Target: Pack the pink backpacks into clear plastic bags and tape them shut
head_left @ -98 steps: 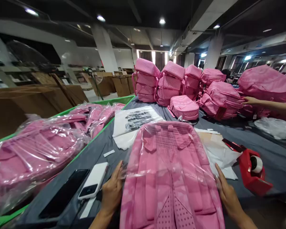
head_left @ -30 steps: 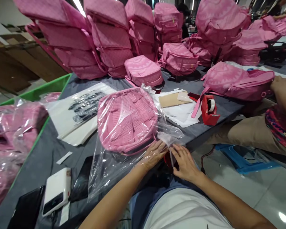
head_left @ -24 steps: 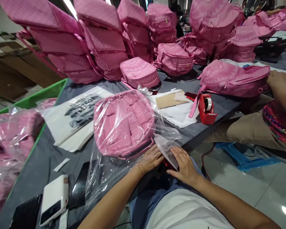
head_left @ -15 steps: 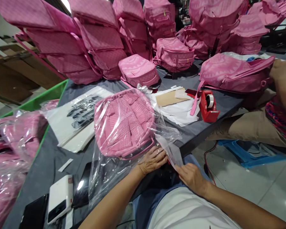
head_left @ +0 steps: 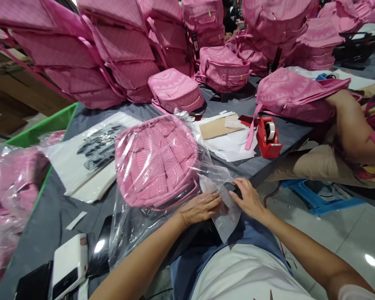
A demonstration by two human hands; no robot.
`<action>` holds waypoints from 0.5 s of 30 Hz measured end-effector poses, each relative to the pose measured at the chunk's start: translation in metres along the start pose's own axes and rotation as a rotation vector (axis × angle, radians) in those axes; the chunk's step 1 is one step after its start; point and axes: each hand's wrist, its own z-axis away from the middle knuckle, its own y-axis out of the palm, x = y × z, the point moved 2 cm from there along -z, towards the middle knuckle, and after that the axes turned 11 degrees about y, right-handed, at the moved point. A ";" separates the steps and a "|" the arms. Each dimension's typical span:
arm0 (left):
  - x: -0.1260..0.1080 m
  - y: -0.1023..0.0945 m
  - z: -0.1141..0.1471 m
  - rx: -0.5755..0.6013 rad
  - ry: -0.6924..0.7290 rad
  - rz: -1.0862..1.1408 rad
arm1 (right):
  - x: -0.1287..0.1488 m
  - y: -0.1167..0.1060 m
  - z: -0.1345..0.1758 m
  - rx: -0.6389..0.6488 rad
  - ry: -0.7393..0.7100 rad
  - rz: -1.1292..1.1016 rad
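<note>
A pink backpack (head_left: pixel 158 160) in a clear plastic bag (head_left: pixel 137 237) lies at the table's edge in front of me. My left hand (head_left: pixel 201 207) rests just below the backpack, fingers together on a frosted translucent plastic sheet (head_left: pixel 226 221), which hangs over the edge towards my lap. What lies under those fingers is hidden. To the right of the sheet, my right hand (head_left: pixel 249 198) has its thumb and fingers apart. Its fingertips are at the sheet's upper right, close to the loose end of the clear bag; contact is hard to tell.
A red tape dispenser (head_left: pixel 268 138) stands right of some papers (head_left: pixel 231 143). Printed plastic bags (head_left: pixel 96 146) lie left of the backpack. Stacked pink backpacks (head_left: pixel 121 50) line the back. A co-worker's arm (head_left: pixel 351 125) reaches to another backpack (head_left: pixel 296 96). A white device (head_left: pixel 70 262) lies near left.
My right hand has let go of the sheet's lower edge and moved up, its fingers spreading. The sheet now hangs wider and lower. The co-worker's arm has shifted left against the other backpack.
</note>
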 end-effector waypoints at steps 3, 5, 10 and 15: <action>0.001 -0.004 -0.004 -0.033 0.027 -0.047 | -0.002 0.036 -0.013 0.112 0.132 0.133; 0.004 -0.004 -0.008 -0.023 0.018 -0.065 | -0.002 0.051 -0.011 0.109 0.184 0.205; 0.009 -0.004 -0.013 -0.068 0.002 -0.090 | -0.008 0.045 -0.011 0.120 0.264 0.073; 0.003 -0.030 -0.007 -0.183 0.013 -0.079 | -0.008 0.037 0.003 0.354 0.486 -0.345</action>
